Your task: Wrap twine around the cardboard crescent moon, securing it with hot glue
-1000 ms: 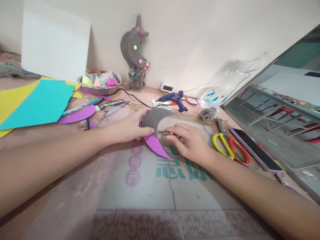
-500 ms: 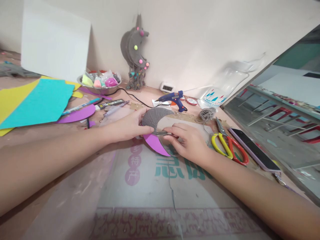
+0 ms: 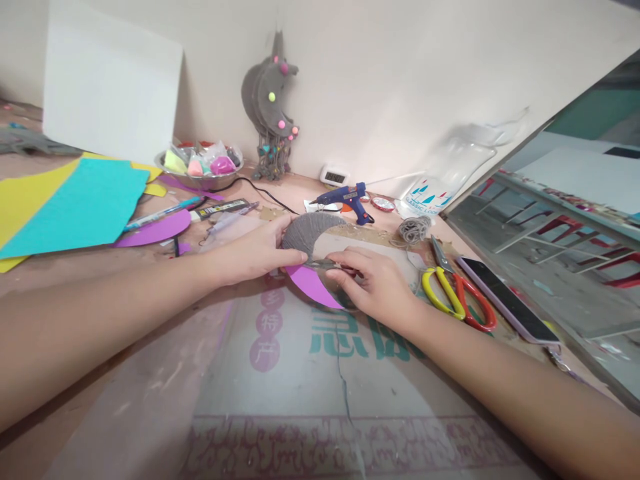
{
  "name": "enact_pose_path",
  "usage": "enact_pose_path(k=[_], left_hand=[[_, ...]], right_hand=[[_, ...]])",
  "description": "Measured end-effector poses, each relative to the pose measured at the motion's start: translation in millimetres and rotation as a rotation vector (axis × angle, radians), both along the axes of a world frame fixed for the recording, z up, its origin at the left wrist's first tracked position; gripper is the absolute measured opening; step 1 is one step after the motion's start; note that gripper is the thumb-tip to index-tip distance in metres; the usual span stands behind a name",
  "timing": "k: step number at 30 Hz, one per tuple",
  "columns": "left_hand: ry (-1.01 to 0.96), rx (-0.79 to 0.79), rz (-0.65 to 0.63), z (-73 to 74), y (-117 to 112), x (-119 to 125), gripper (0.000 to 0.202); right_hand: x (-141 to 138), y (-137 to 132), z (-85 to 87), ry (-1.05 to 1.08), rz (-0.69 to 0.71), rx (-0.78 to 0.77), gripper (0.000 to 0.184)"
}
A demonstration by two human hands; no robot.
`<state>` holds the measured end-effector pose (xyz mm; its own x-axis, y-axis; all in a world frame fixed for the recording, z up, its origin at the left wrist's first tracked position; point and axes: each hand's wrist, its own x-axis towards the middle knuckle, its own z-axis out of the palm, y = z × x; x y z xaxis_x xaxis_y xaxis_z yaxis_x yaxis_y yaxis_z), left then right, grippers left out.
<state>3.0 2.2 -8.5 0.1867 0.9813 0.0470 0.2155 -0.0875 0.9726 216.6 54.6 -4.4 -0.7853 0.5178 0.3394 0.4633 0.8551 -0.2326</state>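
A crescent shape (image 3: pixel 306 235) lies on the table, its upper part wrapped in grey yarn and its lower tip bare purple (image 3: pixel 311 287). My left hand (image 3: pixel 253 253) grips the wrapped part from the left, thumb on top and fingers closed round it. My right hand (image 3: pixel 375 283) is pinched on a strand of grey yarn (image 3: pixel 325 265) right at the edge of the wrapping, fingers curled over the table.
Yellow and red scissors (image 3: pixel 457 293) and a phone (image 3: pixel 503 300) lie to the right. A ball of grey yarn (image 3: pixel 414 229), a blue glue gun (image 3: pixel 347 197), a bowl of pom-poms (image 3: pixel 200 167), pens and coloured foam sheets (image 3: pixel 70 203) sit behind. Finished moon crafts (image 3: pixel 270 100) lean on the wall.
My right hand has shifted slightly left and up along the crescent with the yarn. The left hand keeps its grip and hardly moves.
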Motion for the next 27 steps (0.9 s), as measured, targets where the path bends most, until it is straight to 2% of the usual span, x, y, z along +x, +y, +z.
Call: enact_pose_path(k=[10,22,27], left_hand=[[0.015,-0.007,0.01,-1.3,0.4,-1.2,0.038],[-0.018,0.023,-0.003,0.2,-0.1,0.9,0.037],[-0.037,-0.023,-0.011,3.4,-3.1,2.9,0.037]], right_hand=[[0.4,1.2,-1.3,-0.011,0.024,0.026,0.024],[1.2,1.9,-2.2,-0.016,0.027,-0.012,0.022],[0.7,1.7,-2.9,0.034,0.025,-0.004,0.022]])
